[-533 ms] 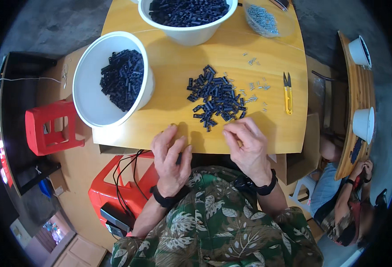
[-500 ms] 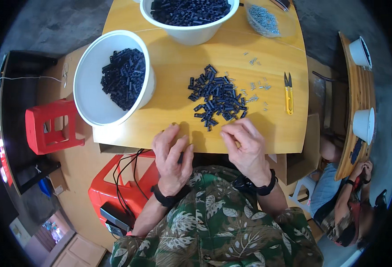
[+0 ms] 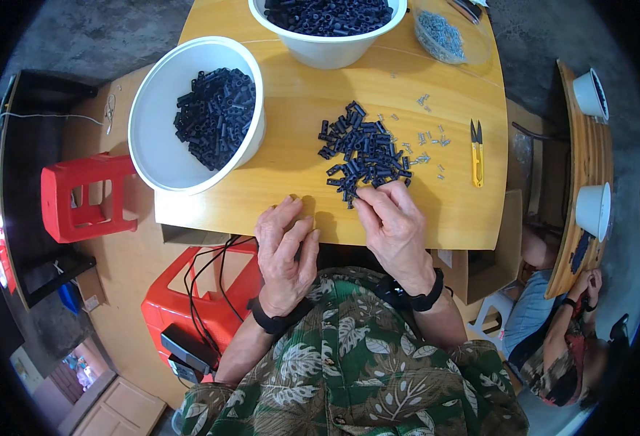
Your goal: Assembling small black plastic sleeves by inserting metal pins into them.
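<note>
Heap of small black tubular parts [image 3: 363, 154], centre of frame, loose on the yellow wooden bench [image 3: 291, 116]. Right hand [image 3: 396, 229] at the heap's lower edge, fingers [image 3: 369, 207] pinched on one black piece. Left hand [image 3: 285, 251] at the bench's near edge, fingers loosely curled, holding nothing visible. Small metal pins [image 3: 425, 142] right of the heap; yellow snips [image 3: 476, 152] beyond. White bowl [image 3: 153, 138] of black parts, upper left; second white bowl [image 3: 334, 47], top centre.

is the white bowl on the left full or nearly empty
Partly filled: the white bowl holds a heap of small black tubes on one side, bare white bottom showing elsewhere.
</note>
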`<state>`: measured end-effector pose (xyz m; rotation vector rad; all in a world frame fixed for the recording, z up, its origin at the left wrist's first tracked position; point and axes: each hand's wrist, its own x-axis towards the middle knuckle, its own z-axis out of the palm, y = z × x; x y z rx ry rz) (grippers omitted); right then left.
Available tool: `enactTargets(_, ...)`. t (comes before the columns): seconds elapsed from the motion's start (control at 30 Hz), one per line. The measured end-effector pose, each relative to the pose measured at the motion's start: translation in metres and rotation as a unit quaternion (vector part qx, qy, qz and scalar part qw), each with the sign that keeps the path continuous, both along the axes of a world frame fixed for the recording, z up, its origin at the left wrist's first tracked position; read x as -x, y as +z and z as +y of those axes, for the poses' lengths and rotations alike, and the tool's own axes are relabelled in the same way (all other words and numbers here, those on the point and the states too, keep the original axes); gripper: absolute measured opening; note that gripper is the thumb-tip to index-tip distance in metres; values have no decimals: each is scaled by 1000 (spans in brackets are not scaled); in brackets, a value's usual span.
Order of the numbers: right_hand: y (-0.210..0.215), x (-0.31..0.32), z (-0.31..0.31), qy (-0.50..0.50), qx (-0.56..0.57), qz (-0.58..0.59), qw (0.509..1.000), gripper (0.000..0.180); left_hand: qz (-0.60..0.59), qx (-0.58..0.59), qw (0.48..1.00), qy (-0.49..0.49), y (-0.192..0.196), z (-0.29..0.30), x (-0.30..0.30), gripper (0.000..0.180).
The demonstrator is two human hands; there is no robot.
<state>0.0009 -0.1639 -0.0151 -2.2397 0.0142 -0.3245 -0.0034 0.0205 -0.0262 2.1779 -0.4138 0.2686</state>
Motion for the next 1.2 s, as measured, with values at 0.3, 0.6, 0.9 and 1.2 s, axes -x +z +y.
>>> enactTargets(0.3,2,1,-6,-15,57,-33,998,14,-4,-1,1000,-6,-1,-6,0,25)
enactTargets(0.6,2,-1,-2,-5,84,-37,996,16,-11,5,1000,2,2,-2,0,26)
enactTargets(0.9,4,12,-7,-15,24,-13,1000,14,4,18,1000,-5,14,-10,3,25)
enactTargets(1.2,10,-4,-22,-68,31,-29,997,16,3,11,1000,-12,11,-12,0,23)
